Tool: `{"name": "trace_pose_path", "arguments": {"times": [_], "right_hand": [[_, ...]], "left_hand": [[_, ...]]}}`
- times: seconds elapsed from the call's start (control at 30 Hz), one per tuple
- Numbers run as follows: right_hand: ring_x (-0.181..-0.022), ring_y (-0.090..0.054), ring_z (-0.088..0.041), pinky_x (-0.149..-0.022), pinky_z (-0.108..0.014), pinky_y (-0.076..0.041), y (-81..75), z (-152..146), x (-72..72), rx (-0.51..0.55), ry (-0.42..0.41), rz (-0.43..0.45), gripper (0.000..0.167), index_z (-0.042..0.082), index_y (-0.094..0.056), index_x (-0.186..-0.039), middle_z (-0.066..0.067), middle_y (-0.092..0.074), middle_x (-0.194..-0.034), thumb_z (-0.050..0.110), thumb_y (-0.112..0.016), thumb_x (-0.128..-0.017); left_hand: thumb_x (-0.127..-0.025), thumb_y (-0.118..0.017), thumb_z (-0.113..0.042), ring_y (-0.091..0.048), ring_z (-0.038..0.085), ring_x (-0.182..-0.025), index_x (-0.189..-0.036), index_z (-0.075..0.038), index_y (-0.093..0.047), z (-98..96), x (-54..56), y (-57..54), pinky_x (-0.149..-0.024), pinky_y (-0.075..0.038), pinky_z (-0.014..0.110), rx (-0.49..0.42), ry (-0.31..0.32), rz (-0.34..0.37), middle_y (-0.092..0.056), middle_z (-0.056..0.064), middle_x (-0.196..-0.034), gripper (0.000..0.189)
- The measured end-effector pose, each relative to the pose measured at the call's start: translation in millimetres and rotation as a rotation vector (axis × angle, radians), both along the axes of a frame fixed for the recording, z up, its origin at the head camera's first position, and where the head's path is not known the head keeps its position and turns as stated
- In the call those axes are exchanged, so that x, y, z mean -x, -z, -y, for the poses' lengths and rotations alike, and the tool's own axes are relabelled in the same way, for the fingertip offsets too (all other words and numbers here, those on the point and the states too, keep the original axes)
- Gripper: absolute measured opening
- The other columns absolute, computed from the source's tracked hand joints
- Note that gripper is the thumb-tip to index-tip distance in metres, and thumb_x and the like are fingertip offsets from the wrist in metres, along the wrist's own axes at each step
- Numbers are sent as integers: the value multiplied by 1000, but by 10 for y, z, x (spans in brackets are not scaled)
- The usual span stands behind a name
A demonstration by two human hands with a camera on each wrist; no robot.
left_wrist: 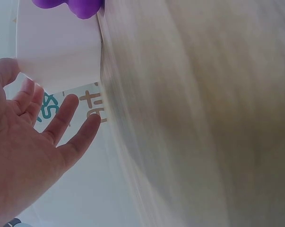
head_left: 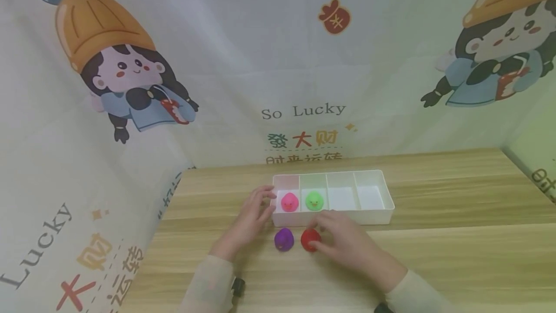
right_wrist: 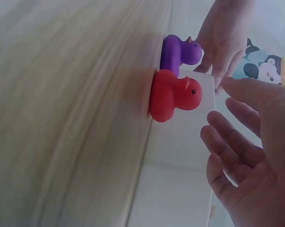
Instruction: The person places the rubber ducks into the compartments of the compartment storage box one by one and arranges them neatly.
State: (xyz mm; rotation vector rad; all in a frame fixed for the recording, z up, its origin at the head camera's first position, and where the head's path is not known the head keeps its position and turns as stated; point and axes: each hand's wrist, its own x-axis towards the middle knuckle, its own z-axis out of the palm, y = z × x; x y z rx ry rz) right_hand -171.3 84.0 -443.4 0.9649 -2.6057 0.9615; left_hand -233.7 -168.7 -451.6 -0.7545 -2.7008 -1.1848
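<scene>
A white tray (head_left: 352,217) with four compartments stands on the table, a pink toy duck (head_left: 289,202) in its leftmost compartment and a green one (head_left: 314,201) beside that. In front of the tray a purple duck (head_left: 284,239) and a red duck (head_left: 307,240) sit on the wood. My left hand (head_left: 252,214) is at the tray's left end, its fingers loosely spread by the wall (left_wrist: 57,52); whether they touch it I cannot tell. Over the red duck hovers my right hand (head_left: 347,243), relaxed fingers apart from the duck (right_wrist: 173,97) in the right wrist view.
The wooden table (head_left: 438,255) reaches back to a printed white cloth (head_left: 234,81) that hangs behind and at the left. Black wrist straps (head_left: 237,286) show below the sleeves.
</scene>
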Motion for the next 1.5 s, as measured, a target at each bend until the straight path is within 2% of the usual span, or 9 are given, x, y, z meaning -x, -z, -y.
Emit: {"name": "trace_pose_path", "arguments": {"times": [0.27,0.5,0.73,1.1,1.27,1.5], "right_hand": [[-95,-49,-9,-84,-32,-41,11,9,-10,-71,-26,-58,34,21,-59,-97,11,-56,-98,31,-74,-68],[-94,-49,-10,-84,-31,-41,52,26,0,-90,-27,-81,35,20,-59,-94,10,-56,-97,30,-75,-65],[-90,-49,-8,-81,-27,-42,72,42,3,-125,-3,-71,36,20,-60,-94,10,-56,-95,28,-76,-63],[-83,-51,-6,-76,-26,-44,75,85,20,-134,21,-18,30,21,-61,-91,12,-57,-87,24,-75,-65],[-81,-51,-5,-74,-25,-44,96,84,26,-132,26,-33,29,21,-61,-90,12,-57,-86,25,-75,-65],[-81,-50,-4,-74,-24,-44,112,61,23,-112,30,-39,28,23,-61,-90,13,-57,-86,26,-75,-66]], "left_hand": [[-91,-48,-18,-33,20,-119,-116,-10,-45,1,4,-15,-93,-35,38,0,2,6,-30,0,-137,26],[-91,-49,-16,-38,19,-113,-115,-10,-46,0,-3,-24,-91,-37,37,-2,-11,12,-32,0,-136,25],[-91,-48,-18,-40,18,-110,-115,-12,-46,4,-1,-15,-91,-38,37,10,-22,26,-31,-8,-135,25],[-92,-47,-19,-35,21,-116,-116,-9,-44,-3,-9,-23,-92,-37,38,-10,22,19,-30,5,-137,27],[-91,-48,-20,-37,21,-114,-116,-10,-45,1,-3,-8,-91,-37,38,-7,10,19,-30,1,-137,26],[-92,-47,-20,-40,20,-112,-116,-11,-45,0,-9,-8,-91,-38,38,-7,8,26,-31,4,-137,26]]}}
